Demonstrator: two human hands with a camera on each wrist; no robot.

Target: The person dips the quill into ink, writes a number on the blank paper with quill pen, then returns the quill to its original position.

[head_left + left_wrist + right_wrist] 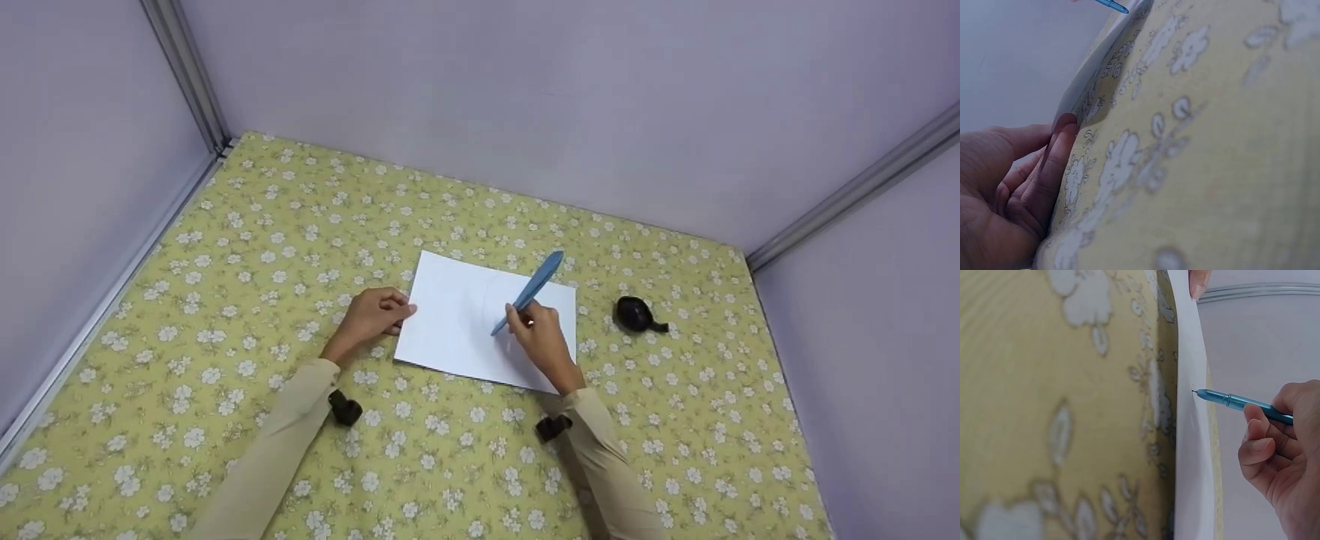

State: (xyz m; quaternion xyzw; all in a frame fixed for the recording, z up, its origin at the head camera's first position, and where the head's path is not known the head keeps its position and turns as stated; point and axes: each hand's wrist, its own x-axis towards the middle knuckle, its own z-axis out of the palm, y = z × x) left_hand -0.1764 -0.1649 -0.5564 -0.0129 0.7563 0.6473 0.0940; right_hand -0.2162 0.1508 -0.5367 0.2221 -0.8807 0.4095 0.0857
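A white sheet of paper (pixel 450 315) lies on the flowered cloth. My left hand (pixel 369 315) pinches its left edge, thumb (pixel 1033 138) on top and fingers tucked beneath. That edge curls up off the cloth in the left wrist view. Toward the sheet's right side, my right hand (pixel 545 341) holds a blue pen (pixel 541 276) whose upper end widens like a feather. Its dark tip is right at the paper in the right wrist view, where a small mark (pixel 1193 387) shows. A faint curved line (pixel 484 296) runs on the sheet left of the pen.
A rounded, glossy black object (pixel 634 313) with a short stub sits on the yellow flowered cloth (pixel 285 225), right of the paper. Pale walls (pixel 487 90) stand behind and at both sides, with metal posts at the corners.
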